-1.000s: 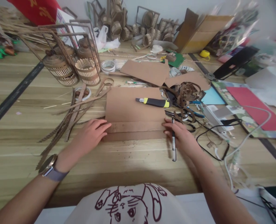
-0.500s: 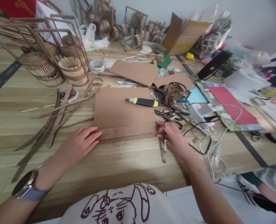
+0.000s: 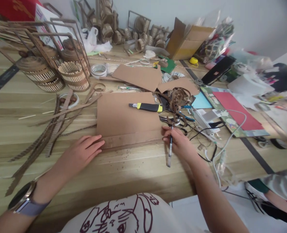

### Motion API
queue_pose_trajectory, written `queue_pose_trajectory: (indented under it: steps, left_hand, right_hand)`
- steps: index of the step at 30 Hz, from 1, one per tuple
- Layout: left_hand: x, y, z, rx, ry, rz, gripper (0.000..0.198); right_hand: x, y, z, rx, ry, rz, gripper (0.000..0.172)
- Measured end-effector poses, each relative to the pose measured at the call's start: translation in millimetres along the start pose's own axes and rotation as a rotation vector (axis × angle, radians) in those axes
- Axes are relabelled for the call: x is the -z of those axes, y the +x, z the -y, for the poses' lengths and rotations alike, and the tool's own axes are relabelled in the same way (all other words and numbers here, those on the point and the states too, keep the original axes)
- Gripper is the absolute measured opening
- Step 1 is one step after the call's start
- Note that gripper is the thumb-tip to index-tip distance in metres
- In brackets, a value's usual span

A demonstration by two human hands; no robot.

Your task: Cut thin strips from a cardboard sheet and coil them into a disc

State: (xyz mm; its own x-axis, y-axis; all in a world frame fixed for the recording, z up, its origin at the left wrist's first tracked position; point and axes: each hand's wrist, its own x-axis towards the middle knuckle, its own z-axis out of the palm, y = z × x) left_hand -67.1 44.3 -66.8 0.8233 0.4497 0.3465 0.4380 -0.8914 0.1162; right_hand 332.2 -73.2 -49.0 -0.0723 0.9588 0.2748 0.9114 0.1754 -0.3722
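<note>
Cardboard strip (image 3: 133,139) lies along the near edge of a cardboard sheet (image 3: 119,116), before the person. Left hand (image 3: 81,152) rests flat and loose at one end, gripping nothing; right hand (image 3: 181,144) clasps a pen (image 3: 170,150), fingertips at the other end, though I can't tell whether they pinch it. Light, even pressure at both ends would suit, minding the utility knife (image 3: 148,107) atop the sheet. Slatted baskets (image 3: 72,77) and tangled cords (image 3: 201,132) crowd the wooden table (image 3: 126,178), backed by a pale wall (image 3: 189,11).
</note>
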Motion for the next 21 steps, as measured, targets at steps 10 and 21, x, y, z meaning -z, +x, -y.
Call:
queue_pose_trajectory:
  steps: [10, 21]
  left_hand:
    - [1.3, 2.2, -2.0, 0.034, 0.036, 0.009, 0.042]
    - [5.8, 6.5, -0.2, 0.066, -0.034, 0.024, 0.031]
  right_hand:
    - [-4.8, 0.1, -3.7, 0.024, 0.057, -0.031, 0.007]
    - [-8.4, -1.5, -6.4, 0.012, 0.041, -0.042, 0.004]
